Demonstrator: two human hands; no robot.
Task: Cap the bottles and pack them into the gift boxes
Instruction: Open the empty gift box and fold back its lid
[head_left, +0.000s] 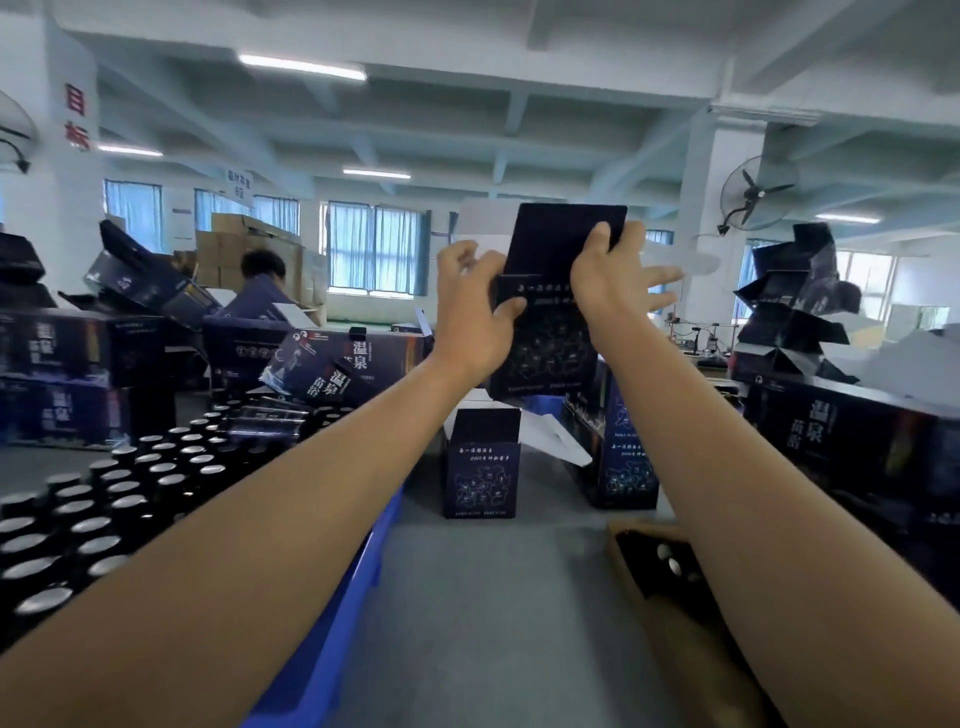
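The left hand (470, 312) is gripping a dark gift box (550, 332) in the air above the grey surface (493, 597), thumb on its front. The right hand (618, 275) is pressing its thumb on the raised lid flap (566, 234) (fingers spread wide). Bottles (104, 493) are standing in a blue crate (358, 582) at left.

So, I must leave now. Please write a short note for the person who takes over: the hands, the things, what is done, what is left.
Left hand: grips the raised gift box at its left side.
Right hand: thumb on the lid flap, which stands up; fingers spread.
Things: a second box stands open on the table; bottles fill the blue crate at left.
Done: cannot tell whether the raised box holds a bottle.
Left: close this lid, fill the second box, pack the rest of the bottles.
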